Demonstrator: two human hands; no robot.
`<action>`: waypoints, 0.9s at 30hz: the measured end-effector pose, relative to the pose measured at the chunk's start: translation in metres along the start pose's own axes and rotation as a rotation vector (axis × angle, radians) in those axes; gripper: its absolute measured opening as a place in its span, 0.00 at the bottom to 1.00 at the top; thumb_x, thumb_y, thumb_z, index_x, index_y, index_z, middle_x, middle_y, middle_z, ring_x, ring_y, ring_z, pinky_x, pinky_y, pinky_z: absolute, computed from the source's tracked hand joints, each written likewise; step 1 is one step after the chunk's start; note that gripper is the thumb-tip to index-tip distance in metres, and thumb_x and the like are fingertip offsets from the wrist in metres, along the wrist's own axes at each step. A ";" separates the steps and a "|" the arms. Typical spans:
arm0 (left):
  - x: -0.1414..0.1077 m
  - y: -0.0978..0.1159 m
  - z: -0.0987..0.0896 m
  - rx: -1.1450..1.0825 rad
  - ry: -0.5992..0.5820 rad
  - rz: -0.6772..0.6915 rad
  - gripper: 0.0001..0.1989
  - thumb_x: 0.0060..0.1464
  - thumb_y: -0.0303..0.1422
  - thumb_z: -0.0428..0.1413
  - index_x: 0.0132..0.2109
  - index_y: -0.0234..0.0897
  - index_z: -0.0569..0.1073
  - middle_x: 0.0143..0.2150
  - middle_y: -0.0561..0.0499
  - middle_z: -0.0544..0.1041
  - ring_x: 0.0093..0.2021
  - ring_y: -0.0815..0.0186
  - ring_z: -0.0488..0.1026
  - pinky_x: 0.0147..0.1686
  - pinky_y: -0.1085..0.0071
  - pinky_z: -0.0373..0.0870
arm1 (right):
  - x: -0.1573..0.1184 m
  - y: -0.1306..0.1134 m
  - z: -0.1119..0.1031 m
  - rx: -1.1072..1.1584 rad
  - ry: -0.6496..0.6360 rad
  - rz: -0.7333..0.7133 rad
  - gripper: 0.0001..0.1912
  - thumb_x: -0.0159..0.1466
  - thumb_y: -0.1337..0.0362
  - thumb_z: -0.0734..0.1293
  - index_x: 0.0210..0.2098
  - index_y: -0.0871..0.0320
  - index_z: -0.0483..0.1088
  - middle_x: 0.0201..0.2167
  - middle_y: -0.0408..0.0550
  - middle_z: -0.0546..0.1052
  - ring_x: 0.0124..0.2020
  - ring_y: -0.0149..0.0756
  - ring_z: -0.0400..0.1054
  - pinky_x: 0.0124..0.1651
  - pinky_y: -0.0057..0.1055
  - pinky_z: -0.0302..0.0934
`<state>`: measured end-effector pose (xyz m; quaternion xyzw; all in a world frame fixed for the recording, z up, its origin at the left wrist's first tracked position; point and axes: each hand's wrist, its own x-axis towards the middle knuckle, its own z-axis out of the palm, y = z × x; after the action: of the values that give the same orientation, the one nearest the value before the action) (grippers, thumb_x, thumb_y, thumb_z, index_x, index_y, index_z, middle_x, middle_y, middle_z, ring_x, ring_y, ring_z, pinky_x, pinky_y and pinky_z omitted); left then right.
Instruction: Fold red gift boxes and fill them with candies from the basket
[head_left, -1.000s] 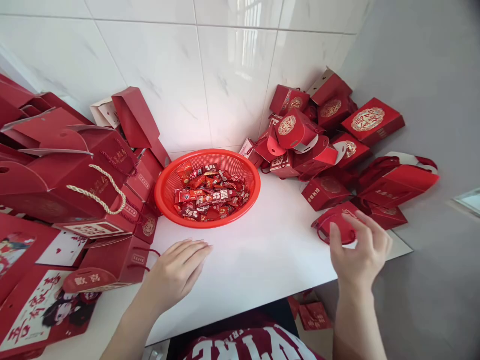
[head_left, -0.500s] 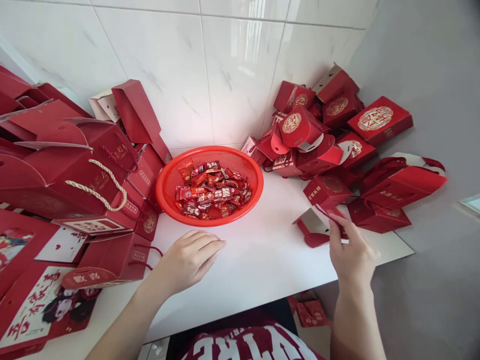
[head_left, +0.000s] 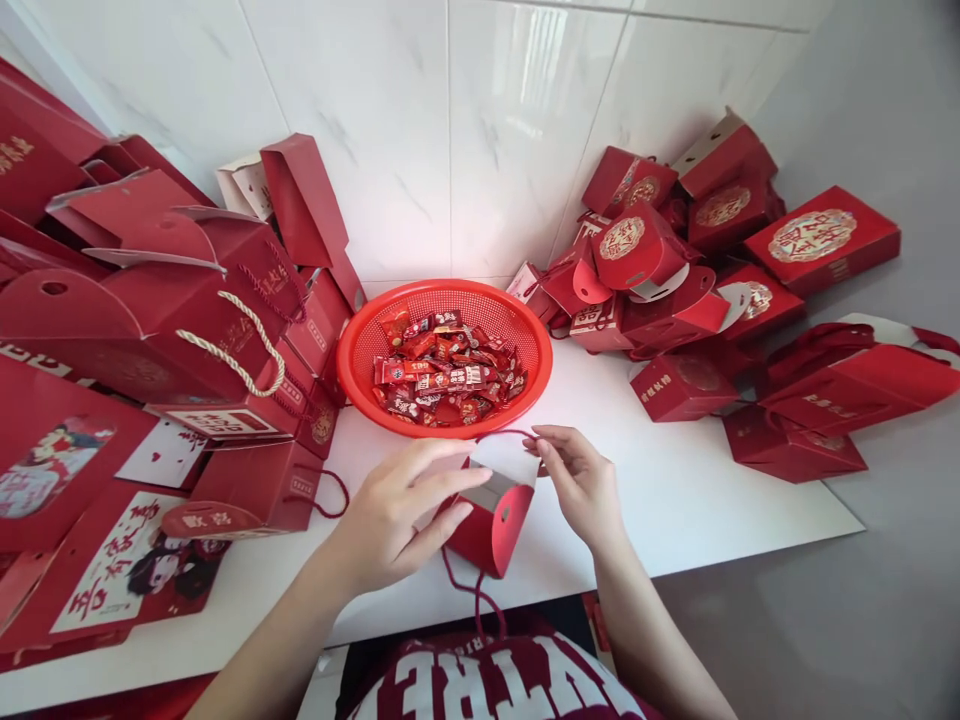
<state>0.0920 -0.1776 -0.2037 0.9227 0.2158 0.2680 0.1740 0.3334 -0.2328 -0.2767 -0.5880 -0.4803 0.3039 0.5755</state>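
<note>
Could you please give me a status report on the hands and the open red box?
Left hand against the open red box. Right hand pinching its cord. Basket close beyond, not blocking either hand.

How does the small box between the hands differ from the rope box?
The small box looks smaller than the rope box. The small box has thin, dark red cord; the rope box has thick, cream rope. The small box is between both hands; the rope box is in the left pile. Both are red.
</note>
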 end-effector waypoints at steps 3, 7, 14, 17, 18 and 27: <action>-0.009 -0.001 0.010 -0.037 -0.075 -0.053 0.17 0.64 0.29 0.53 0.58 0.47 0.73 0.63 0.46 0.68 0.62 0.57 0.69 0.60 0.59 0.71 | 0.001 0.006 0.003 0.109 -0.056 0.103 0.17 0.68 0.52 0.66 0.49 0.58 0.70 0.37 0.52 0.80 0.34 0.39 0.78 0.31 0.34 0.75; -0.021 -0.003 0.024 -0.108 -0.075 -0.160 0.18 0.64 0.29 0.52 0.59 0.46 0.72 0.63 0.45 0.67 0.63 0.58 0.68 0.61 0.60 0.71 | -0.003 0.006 -0.002 0.009 -0.005 0.084 0.15 0.68 0.53 0.66 0.46 0.58 0.73 0.39 0.53 0.80 0.36 0.38 0.77 0.32 0.32 0.74; -0.026 -0.005 0.027 -0.129 -0.060 -0.302 0.19 0.66 0.30 0.50 0.61 0.48 0.69 0.64 0.48 0.68 0.61 0.60 0.70 0.61 0.61 0.71 | -0.015 -0.007 -0.001 -0.121 -0.135 -0.336 0.12 0.65 0.65 0.71 0.48 0.52 0.74 0.41 0.47 0.79 0.37 0.34 0.74 0.38 0.31 0.72; -0.027 -0.008 0.030 -0.115 -0.026 -0.316 0.18 0.66 0.29 0.50 0.60 0.48 0.69 0.62 0.50 0.71 0.60 0.62 0.71 0.60 0.63 0.71 | -0.016 -0.004 0.004 -0.046 -0.044 -0.271 0.06 0.65 0.67 0.70 0.42 0.52 0.75 0.34 0.44 0.78 0.32 0.32 0.72 0.34 0.28 0.70; -0.028 -0.010 0.032 -0.116 -0.022 -0.315 0.18 0.66 0.29 0.50 0.61 0.48 0.69 0.61 0.51 0.72 0.60 0.62 0.72 0.60 0.64 0.71 | -0.016 -0.002 0.004 0.021 -0.027 -0.218 0.05 0.65 0.66 0.70 0.42 0.52 0.75 0.33 0.44 0.77 0.30 0.31 0.72 0.31 0.27 0.70; -0.038 -0.021 0.036 -0.119 -0.008 -0.360 0.16 0.67 0.31 0.50 0.59 0.47 0.70 0.57 0.54 0.78 0.54 0.64 0.77 0.55 0.67 0.73 | -0.012 0.015 -0.003 0.569 -0.024 0.191 0.08 0.62 0.58 0.73 0.35 0.55 0.73 0.24 0.41 0.72 0.23 0.27 0.65 0.20 0.21 0.60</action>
<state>0.0771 -0.1866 -0.2576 0.8584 0.3603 0.2412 0.2742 0.3347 -0.2434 -0.2931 -0.4419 -0.3251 0.4859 0.6803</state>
